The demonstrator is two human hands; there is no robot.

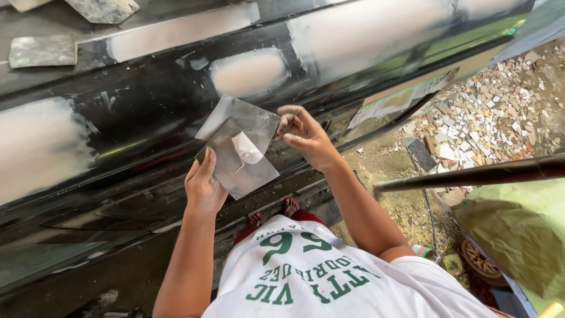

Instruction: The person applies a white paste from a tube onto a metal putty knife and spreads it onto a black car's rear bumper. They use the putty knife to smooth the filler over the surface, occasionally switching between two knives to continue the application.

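1. Left hand cupped under a flat grey mixing board, palm against its lower left edge, fingers spread along the underside; board tilted toward the camera.
2. Right hand closed in a pinch on a thin metal spreader blade, fingertips gripping its right corner; blade laid across the top of the board, overlapping it.
3. Small dab of pale filler putty sitting near the middle of the board, just below the blade's edge, with a thin tail trailing down-left.
4. Both hands held up close in front of a black car body panel, marked by several sanded, whitish filled patches; hands near the panel, not touching it.
5. Step in hand, by the look of it: working or gathering the putty on the board with the blade, ahead of any application to the panel.
6. Next move likely calls for a steady board, a shallow blade angle to scoop the dab cleanly, and an even load along the edge.
7. Bare feet visible below, standing beside the car sill; broken tile rubble well apart to the right.
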